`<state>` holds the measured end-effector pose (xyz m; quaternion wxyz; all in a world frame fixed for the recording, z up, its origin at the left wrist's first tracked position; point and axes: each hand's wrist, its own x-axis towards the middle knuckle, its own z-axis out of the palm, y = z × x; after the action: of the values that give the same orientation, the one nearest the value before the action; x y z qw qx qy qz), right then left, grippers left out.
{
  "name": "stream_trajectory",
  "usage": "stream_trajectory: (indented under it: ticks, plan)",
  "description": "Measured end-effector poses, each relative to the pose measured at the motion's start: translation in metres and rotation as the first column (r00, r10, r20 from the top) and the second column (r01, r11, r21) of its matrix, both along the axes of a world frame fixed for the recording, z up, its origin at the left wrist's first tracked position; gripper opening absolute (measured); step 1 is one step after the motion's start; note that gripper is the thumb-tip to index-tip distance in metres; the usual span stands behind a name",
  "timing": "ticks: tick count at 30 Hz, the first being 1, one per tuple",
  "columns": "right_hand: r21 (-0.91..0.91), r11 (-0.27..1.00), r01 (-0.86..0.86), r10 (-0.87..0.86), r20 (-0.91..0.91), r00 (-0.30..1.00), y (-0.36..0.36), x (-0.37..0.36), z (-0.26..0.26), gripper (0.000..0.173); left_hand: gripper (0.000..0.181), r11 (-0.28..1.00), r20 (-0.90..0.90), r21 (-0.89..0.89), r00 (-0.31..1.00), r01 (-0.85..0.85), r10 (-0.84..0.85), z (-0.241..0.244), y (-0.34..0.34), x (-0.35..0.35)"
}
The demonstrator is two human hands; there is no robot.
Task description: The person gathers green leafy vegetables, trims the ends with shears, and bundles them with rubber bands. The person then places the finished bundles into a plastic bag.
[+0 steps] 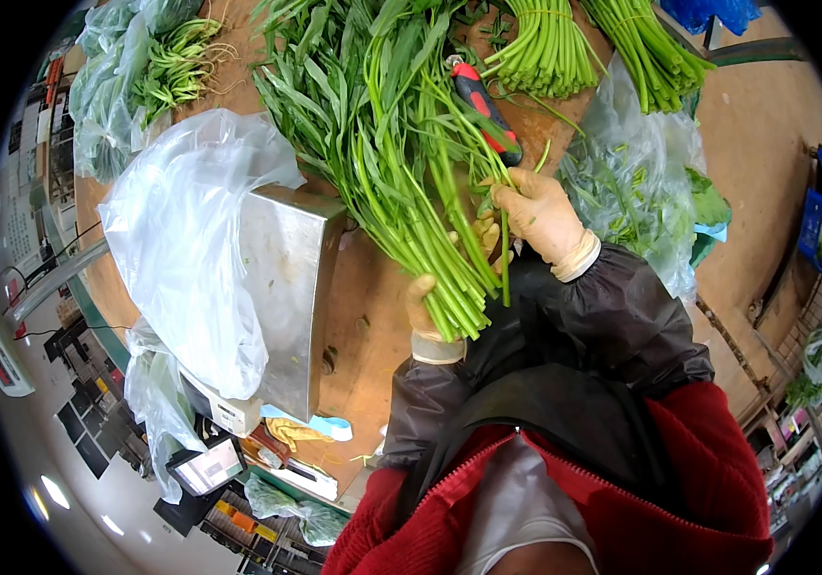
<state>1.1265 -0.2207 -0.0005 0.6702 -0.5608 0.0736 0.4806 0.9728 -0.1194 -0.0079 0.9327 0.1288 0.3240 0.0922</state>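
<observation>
A bundle of leafy green stems (418, 230), which looks like water spinach, rests with its cut ends towards me. My left hand (427, 309), in a pale glove, wraps around the lower stems, its thumb on the near side and its fingers partly hidden behind them. Pinched in my gloved right hand (542, 219) are some thin stems (505, 259) at the bundle's right side. Just beyond that hand lies a tool with a red and black handle (484, 108), partly covered by leaves. More long leaves (332, 93) spread over the table beyond.
A metal scale platform (285, 287) stands left, with a clear plastic bag (188, 237) draped over it. Two tied bunches of stems (551, 61) (659, 65) lie at the far right. Bagged trimmings (634, 180) sit beside my right arm. Rooted greens (177, 68) lie far left.
</observation>
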Motion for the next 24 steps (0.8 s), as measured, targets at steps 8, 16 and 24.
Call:
stream_trajectory:
  ticks: [8,16,24]
  plan:
    - [-0.276,0.955,-0.105,0.239,0.516,0.822,0.012,-0.013,0.028,0.023,0.062,1.000,-0.013,-0.018,1.000,0.012,-0.012,-0.002,-0.002,-0.003]
    - [-0.394,0.901,-0.184,0.412,0.641,0.647,0.037,-0.032,0.038,0.039,0.059,0.998,0.017,-0.058,0.999,-0.039,0.040,-0.009,-0.001,-0.012]
    - [-0.447,0.890,-0.091,0.390,0.643,0.660,0.049,-0.005,0.013,0.034,0.055,0.996,-0.151,0.023,0.984,-0.091,0.094,0.004,-0.007,-0.003]
